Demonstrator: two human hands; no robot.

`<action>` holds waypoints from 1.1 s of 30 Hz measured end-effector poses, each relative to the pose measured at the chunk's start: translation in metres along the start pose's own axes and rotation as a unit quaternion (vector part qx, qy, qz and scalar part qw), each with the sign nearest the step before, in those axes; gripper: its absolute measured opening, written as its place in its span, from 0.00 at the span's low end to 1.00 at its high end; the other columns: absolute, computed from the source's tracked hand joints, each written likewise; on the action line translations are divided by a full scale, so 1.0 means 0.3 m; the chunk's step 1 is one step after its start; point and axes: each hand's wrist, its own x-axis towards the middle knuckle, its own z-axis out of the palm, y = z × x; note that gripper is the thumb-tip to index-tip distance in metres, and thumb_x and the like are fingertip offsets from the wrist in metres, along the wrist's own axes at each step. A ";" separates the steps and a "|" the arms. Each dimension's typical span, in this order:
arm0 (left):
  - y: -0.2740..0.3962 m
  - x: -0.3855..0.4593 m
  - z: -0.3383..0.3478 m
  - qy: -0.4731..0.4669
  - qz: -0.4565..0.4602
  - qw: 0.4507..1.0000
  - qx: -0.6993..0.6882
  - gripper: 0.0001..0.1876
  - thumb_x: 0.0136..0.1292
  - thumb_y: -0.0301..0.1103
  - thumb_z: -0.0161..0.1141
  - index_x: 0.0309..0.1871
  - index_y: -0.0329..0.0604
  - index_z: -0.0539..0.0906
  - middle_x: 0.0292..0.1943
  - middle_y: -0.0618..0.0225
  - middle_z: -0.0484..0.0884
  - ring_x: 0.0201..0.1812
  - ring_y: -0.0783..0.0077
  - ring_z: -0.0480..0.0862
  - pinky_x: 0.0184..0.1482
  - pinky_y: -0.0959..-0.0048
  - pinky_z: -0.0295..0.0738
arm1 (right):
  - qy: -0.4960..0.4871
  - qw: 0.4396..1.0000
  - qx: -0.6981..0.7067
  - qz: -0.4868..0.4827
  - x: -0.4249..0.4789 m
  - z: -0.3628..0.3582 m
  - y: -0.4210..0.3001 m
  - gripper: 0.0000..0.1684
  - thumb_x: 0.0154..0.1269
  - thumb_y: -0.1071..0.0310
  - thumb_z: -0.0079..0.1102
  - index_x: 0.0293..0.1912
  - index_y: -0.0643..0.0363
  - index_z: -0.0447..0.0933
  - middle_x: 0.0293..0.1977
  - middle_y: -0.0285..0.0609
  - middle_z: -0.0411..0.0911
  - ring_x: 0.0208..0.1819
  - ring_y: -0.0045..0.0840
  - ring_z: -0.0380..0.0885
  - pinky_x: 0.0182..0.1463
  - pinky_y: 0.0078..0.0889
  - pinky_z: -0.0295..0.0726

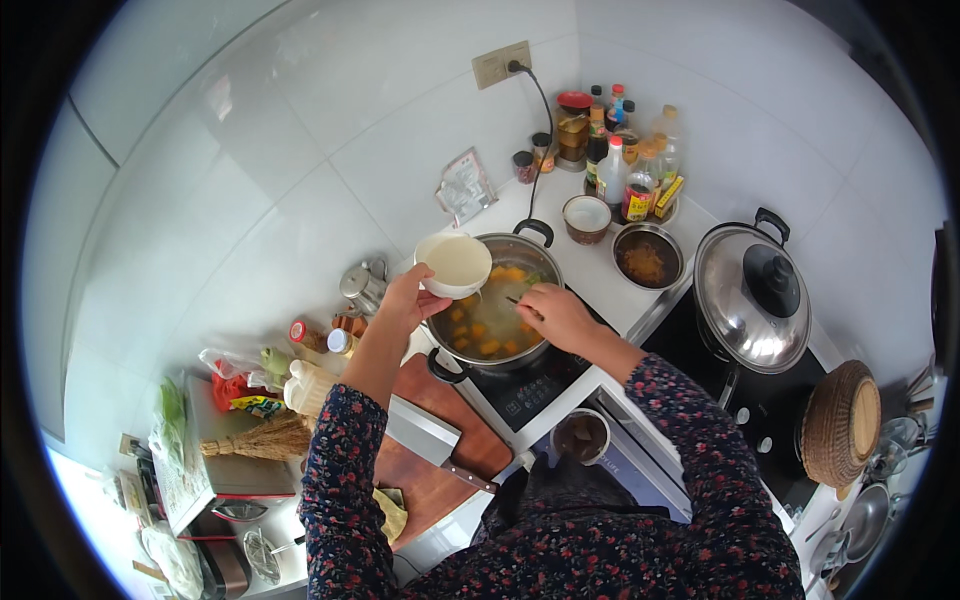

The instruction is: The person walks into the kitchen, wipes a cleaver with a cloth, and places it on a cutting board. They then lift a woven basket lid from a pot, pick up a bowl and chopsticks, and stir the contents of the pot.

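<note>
My left hand (pixel 411 296) grips a white bowl (pixel 453 262) by its near side, tilted over the left rim of a steel pot (pixel 556 259). Pale, milky liquid (pixel 451 256) shows inside the bowl. In the pot, orange chunks (pixel 490 346) that look like pumpkin sit in cloudy broth, with a bit of green at the far side. Over the pot's right half, my right hand (pixel 553 311) is closed around the thin dark handle of a utensil (pixel 513 300); its lower end is hidden. Beneath the pot is a black induction cooktop (pixel 525 401).
A cleaver (pixel 424 433) rests on a wooden cutting board (pixel 431 487) at the near left. Several bottles (pixel 611 169), a small bowl (pixel 586 217) and a steel bowl (pixel 648 256) stand behind. A lidded wok (pixel 754 300) and a wicker basket (pixel 838 424) are right. A power cord (pixel 550 120) hangs behind the pot.
</note>
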 end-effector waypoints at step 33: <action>-0.003 0.087 0.001 0.006 -0.007 1.000 0.015 0.28 0.59 0.34 0.62 0.61 0.32 0.69 0.50 0.44 0.74 0.49 0.46 0.80 0.48 0.57 0.85 | 0.040 0.997 -0.022 0.065 0.036 -0.012 0.051 0.09 0.64 0.65 0.58 0.33 0.60 0.79 0.32 0.47 0.77 0.40 0.44 0.77 0.43 0.44 0.77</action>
